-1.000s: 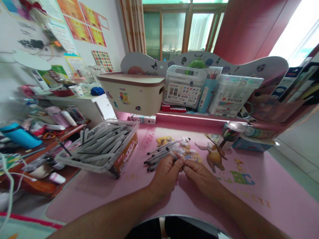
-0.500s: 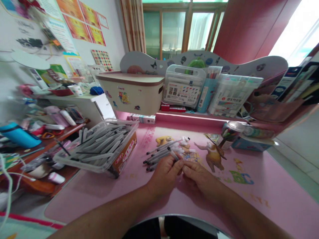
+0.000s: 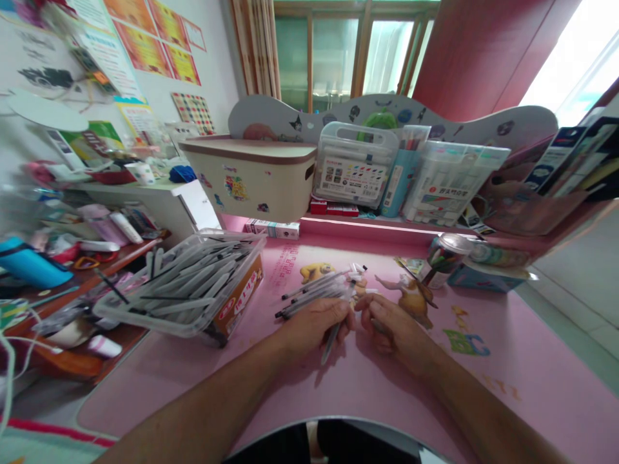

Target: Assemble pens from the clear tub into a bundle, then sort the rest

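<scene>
My left hand point(image 3: 322, 323) is closed around a clear-barrelled pen point(image 3: 331, 347), which slants down toward me below the fingers. Close by on the right, my right hand point(image 3: 394, 332) is curled with its fingertips together. A small greyish shape shows among those fingers, too unclear to name. Just beyond my left hand lies a loose pile of similar pens point(image 3: 309, 291), partly hidden by that hand. To the left, a clear plastic box point(image 3: 181, 327) is heaped with many grey, translucent pen pieces point(image 3: 200, 277).
A cream lidded bin point(image 3: 285, 187), a marker case point(image 3: 351, 177) and a second marker box point(image 3: 447, 187) stand on the raised shelf. A jar of pens point(image 3: 445, 258) stands at right on the pink desk point(image 3: 193, 386). Cluttered shelves point(image 3: 140, 248) are at far left.
The hands have moved slightly apart. The pen in my left hand, pointing up and away before, now points down toward me. The view has shifted slightly.
</scene>
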### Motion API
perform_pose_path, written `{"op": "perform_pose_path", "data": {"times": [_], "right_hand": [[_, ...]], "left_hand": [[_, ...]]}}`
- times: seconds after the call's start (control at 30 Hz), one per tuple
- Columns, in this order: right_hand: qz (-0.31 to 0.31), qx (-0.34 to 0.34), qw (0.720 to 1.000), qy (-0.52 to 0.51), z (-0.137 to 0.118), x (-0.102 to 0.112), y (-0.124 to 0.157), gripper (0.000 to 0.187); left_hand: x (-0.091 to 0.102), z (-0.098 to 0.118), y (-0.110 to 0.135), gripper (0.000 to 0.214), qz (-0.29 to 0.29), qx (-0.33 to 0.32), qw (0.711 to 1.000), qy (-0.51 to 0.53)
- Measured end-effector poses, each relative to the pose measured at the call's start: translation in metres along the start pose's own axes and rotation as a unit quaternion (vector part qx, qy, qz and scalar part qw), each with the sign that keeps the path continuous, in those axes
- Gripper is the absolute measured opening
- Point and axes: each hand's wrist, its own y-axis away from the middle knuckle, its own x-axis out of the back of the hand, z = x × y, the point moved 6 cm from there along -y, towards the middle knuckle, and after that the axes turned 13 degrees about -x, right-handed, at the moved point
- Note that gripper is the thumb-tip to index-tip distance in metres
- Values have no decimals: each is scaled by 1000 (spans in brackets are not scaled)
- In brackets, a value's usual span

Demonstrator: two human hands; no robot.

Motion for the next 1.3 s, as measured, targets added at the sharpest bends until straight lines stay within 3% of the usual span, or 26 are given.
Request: {"op": "perform_pose_path", "data": {"times": [0.1,0.2,0.33,0.4,0.5,0.67,0.77,0.9,1.1,1.3], "right_hand": [[70,40,994,68,-5,5,2,44],[114,45,984,133,-5,8,1,49],[115,10,993,35,3,14,-7,50],[137,0,990,-36,6,19,-9,48],[163,-4,984,-76,8,21,-10,45],[143,-19,988,-56,12,16,-9,47],[137,-33,989,-43,14,15,-9,51],[128,-2,992,-18,11,13,-10,52],[63,34,997,-36,4,2,-6,35],[133,-12,991,-1,12,12,-8,44]], "left_hand": [[-3,-7,2,35,-65,55,995,-50],[-2,-10,2,39,-86,76,991,-63],[2,-10,-3,42,-30,61,997,20],[2,-8,-5,39,2,22,998,53],[-4,-6,-4,52,9,-32,998,44],[-3,-6,-3,29,99,-74,990,74],[2,-9,-6,30,122,-74,987,80],[9,-14,-9,33,142,-69,981,109],[15,-15,-13,33,165,-80,973,137],[14,-10,-13,34,161,-91,974,134]]}}
